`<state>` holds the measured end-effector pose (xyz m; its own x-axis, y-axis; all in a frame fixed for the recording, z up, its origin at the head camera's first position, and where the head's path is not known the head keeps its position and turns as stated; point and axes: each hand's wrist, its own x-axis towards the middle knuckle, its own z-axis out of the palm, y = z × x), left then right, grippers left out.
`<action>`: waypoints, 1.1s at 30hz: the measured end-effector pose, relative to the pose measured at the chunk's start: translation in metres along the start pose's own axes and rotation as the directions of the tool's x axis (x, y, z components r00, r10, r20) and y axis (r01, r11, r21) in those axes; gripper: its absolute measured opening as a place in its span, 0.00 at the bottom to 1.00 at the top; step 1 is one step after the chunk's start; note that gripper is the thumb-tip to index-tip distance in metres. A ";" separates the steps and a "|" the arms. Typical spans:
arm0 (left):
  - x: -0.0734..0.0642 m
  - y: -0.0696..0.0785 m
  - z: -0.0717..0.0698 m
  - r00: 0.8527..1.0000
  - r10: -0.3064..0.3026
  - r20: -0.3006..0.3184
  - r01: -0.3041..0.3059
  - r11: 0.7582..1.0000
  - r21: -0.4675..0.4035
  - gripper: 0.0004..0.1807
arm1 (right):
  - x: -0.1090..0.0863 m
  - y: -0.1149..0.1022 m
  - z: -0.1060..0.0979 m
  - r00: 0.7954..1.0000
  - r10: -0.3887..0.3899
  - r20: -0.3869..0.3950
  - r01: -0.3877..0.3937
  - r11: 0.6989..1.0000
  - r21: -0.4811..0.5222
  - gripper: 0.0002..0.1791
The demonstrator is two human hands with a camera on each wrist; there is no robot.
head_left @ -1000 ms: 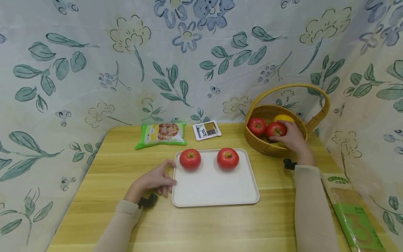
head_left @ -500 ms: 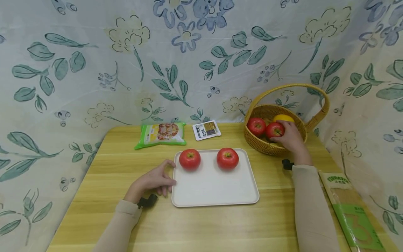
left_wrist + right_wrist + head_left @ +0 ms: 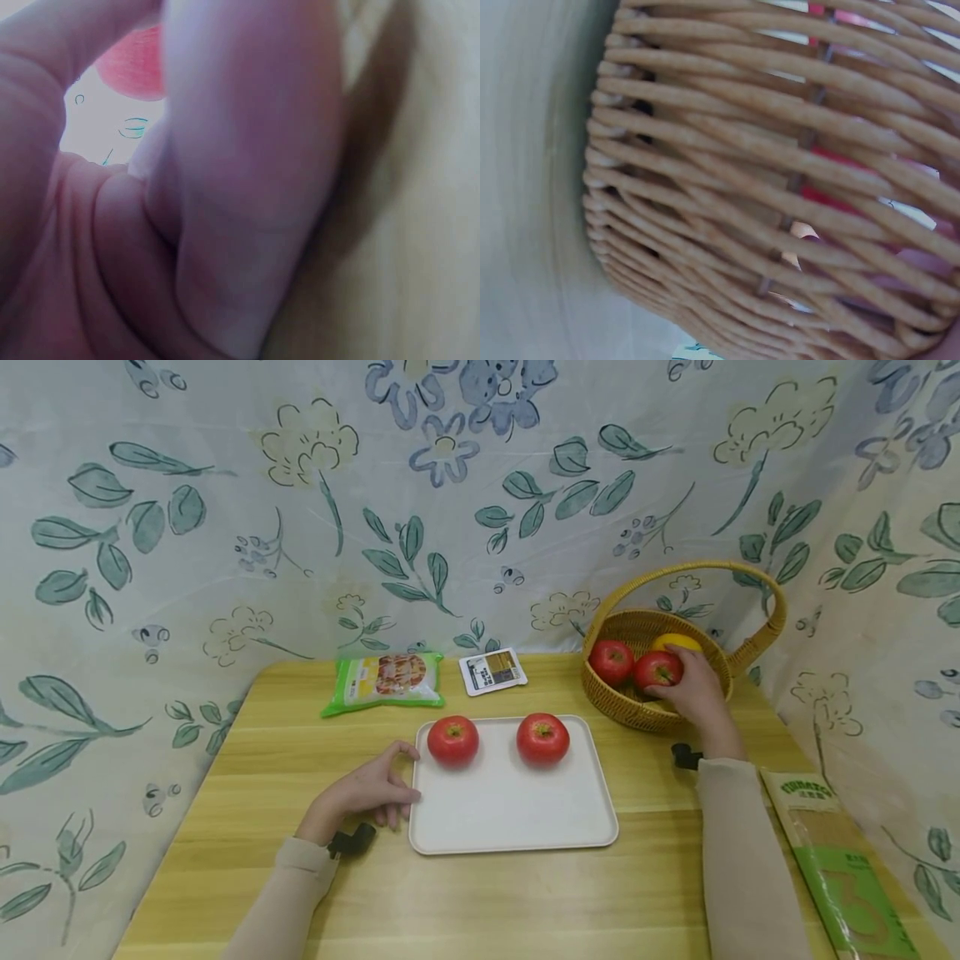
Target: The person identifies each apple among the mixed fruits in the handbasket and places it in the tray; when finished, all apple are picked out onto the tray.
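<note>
A long packet lies along the right edge of the table, long axis running near to far. The left hand rests at the left edge of the tray, fingers loosely bent, thumb and index fingertip touching the rim. The tray sits mid-table, long axis left to right. It carries two apples: the left apple and the right apple, one near each far corner, stem ends up.

The basket stands at the table's far right corner, handle raised. It contains two apples and one yellow fruit. The right hand grasps the nearly round basket apple between thumb and fingers; its stem end faces up and toward the near rim. The basket's near wall stands between this apple and the tray. The second basket apple sits just left; the yellow fruit lies behind, partly covered by the hand.

At the table's far edge, one green packet lies left of one small flat pack.
</note>
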<state>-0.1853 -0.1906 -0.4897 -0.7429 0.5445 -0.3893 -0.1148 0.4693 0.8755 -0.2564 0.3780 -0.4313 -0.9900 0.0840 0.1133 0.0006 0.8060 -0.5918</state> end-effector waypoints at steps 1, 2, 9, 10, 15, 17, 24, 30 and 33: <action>0.000 0.000 0.000 1.000 -0.002 -0.001 0.002 1.000 0.001 0.37 | 0.000 0.000 0.000 1.000 0.004 -0.010 -0.003 1.000 0.019 0.52; -0.001 0.000 0.000 1.000 -0.005 -0.002 0.005 1.000 0.002 0.37 | -0.001 0.000 -0.001 1.000 0.008 -0.020 -0.007 0.999 0.041 0.52; -0.001 0.001 0.002 1.000 -0.002 0.005 0.002 1.000 -0.011 0.37 | -0.009 -0.008 -0.009 0.997 0.040 -0.071 -0.029 0.988 0.153 0.51; -0.001 0.001 0.002 1.000 -0.001 0.005 0.001 1.000 -0.012 0.37 | -0.010 -0.010 -0.010 0.996 0.041 -0.078 -0.027 0.986 0.166 0.51; 0.000 0.001 0.000 1.000 0.003 0.003 -0.003 1.000 -0.010 0.37 | -0.017 -0.020 -0.016 0.993 0.057 -0.103 -0.035 0.979 0.199 0.52; 0.000 0.000 0.000 1.000 0.004 0.002 -0.004 1.000 -0.007 0.37 | -0.020 -0.026 -0.018 0.992 0.065 -0.105 -0.042 0.977 0.210 0.52; 0.002 -0.001 -0.001 1.000 0.004 0.004 -0.003 1.000 -0.003 0.37 | -0.034 -0.051 -0.022 0.992 0.066 -0.110 -0.039 0.972 0.231 0.51; 0.002 -0.001 -0.001 1.000 0.006 0.008 -0.006 1.000 -0.001 0.37 | -0.048 -0.076 -0.025 0.995 0.056 -0.081 -0.032 0.961 0.274 0.49; 0.002 -0.001 -0.001 1.000 0.008 0.008 -0.008 1.000 -0.002 0.37 | -0.053 -0.088 -0.025 0.999 0.012 -0.050 0.004 0.954 0.300 0.48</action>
<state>-0.1876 -0.1911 -0.4910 -0.7386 0.5537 -0.3845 -0.1104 0.4633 0.8793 -0.2005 0.3174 -0.3651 -0.9816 0.1229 0.1465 -0.0456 0.5936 -0.8034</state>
